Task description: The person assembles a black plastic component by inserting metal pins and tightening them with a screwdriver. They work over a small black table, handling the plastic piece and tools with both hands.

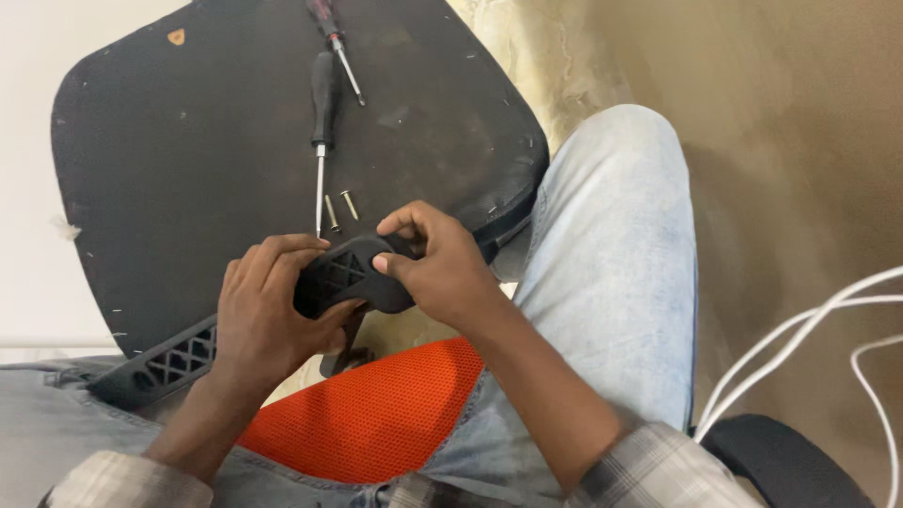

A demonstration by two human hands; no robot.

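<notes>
- Seat board (188, 150): large, black and rounded, lying flat on the floor in front of the person's knees. All places below are given relative to it.
- Leg in pale blue jeans (611, 254): stretched along the board's right edge, knee level with the board's far half.
- Orange mesh panel (376, 414): below the board's near edge, between the person's legs.
- Armrest (343, 277): black plastic with a triangular lattice of holes, held just over the board's near right edge. A second latticed black piece (169, 362) lies at the board's near left edge.
- Right hand (437, 268): curled over the armrest's right end, thumb and fingertips pressed onto the plastic.
- Left hand (263, 315): wrapped around the armrest's left part, fingers bent over the top, thumb beneath.
- White cables (800, 343): on the floor well to the right of the board, beyond the leg.
- Black-handled screwdriver (322, 132): on the board's upper middle, tip pointing towards the hands.
- Second screwdriver (337, 47): at the board's far edge, partly cut off by the frame.
- Two screws (340, 209): side by side on the board, just beside the first screwdriver's tip and just above the armrest.
</notes>
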